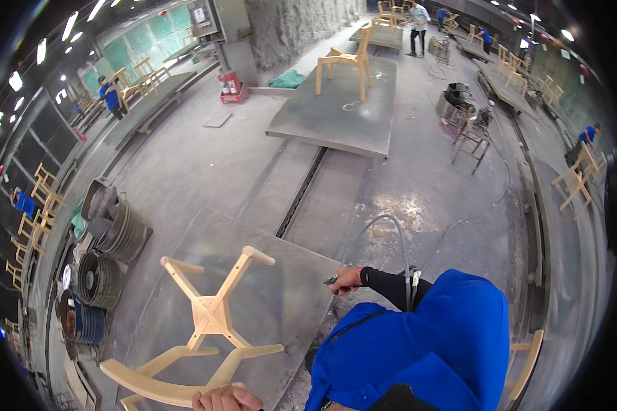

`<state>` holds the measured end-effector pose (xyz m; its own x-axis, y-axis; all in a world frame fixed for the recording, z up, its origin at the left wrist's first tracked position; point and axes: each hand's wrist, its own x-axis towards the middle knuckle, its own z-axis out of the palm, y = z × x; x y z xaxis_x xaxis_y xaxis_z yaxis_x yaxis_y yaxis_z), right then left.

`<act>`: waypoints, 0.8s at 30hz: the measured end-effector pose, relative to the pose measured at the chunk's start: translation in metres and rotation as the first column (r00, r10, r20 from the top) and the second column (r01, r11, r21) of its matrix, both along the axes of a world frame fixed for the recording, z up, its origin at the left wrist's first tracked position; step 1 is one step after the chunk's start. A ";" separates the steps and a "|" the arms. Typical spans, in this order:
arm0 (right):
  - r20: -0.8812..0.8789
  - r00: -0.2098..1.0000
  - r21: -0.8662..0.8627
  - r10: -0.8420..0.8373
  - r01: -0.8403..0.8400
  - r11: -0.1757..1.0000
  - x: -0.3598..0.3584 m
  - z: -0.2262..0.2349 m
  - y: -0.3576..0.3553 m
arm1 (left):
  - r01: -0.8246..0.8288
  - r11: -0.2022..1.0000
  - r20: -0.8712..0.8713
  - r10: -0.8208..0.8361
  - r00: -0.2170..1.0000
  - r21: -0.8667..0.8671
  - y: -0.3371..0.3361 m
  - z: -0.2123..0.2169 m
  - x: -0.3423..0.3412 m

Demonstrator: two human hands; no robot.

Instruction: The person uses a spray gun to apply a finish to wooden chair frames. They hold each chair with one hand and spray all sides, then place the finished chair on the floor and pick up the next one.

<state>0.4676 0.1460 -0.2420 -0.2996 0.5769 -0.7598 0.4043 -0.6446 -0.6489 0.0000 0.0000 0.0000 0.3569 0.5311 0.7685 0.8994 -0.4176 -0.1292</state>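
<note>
A bare wooden chair frame [210, 316] with a cross-shaped seat support lies tipped on a grey platform [288, 253] in front of me. Its curved back rail [144, 385] is toward me at the lower left. Over the end of that rail curl the fingers of my left hand [227, 399]. My right hand [347, 281], to the right of the chair and apart from it, is closed round a small dark hand tool [331, 280]; most of the tool is hidden. A grey hose [391, 218] loops up beside my right forearm.
Metal drums [120, 229] stand to the left of the platform. Ahead, another platform [336, 123] carries a wooden chair [349, 61]. A stool [472, 140] and a drum [456, 103] stand at the right. A floor track [301, 192] runs between platforms. Several people work farther off.
</note>
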 end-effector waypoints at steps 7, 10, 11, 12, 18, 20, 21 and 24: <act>0.063 0.964 0.001 -0.260 0.260 0.966 0.019 0.038 -0.087 | 0.168 0.981 0.352 -0.192 0.916 0.099 0.027 0.070 0.044; 0.026 0.914 0.097 -0.404 0.400 0.911 0.026 0.056 -0.095 | 0.265 0.955 0.332 -0.296 0.896 0.135 0.056 0.064 0.061; 0.004 0.898 0.133 -0.440 0.436 0.890 0.025 0.058 -0.103 | 0.251 0.958 0.341 -0.283 0.897 0.137 0.063 0.063 0.055; 0.001 0.885 0.156 -0.466 0.460 0.874 0.023 0.060 -0.112 | 0.227 0.965 0.349 -0.259 0.901 0.131 0.070 0.064 0.044; -0.103 0.732 0.254 -0.674 0.674 0.693 0.009 0.089 -0.180 | -0.011 0.997 0.703 -0.047 0.710 0.078 0.112 0.072 -0.032; -0.122 0.680 0.251 -0.723 0.726 0.640 0.012 0.111 -0.200 | -0.041 0.999 0.710 0.019 0.704 0.015 0.123 0.085 -0.077; -0.117 0.660 0.254 -0.742 0.742 0.621 0.013 0.120 -0.207 | -0.125 0.989 0.631 0.048 0.774 0.078 0.136 0.088 -0.098; -0.129 0.638 0.342 -0.759 0.747 0.570 0.009 0.145 -0.210 | -0.338 0.871 0.221 0.273 0.936 0.357 0.191 0.093 -0.160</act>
<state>0.4765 -0.0643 -0.0965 0.3808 0.7954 -0.4715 -0.1033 -0.4702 -0.8765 -0.1601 0.1911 0.0935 0.0820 0.2455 0.9659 0.9955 -0.0654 -0.0678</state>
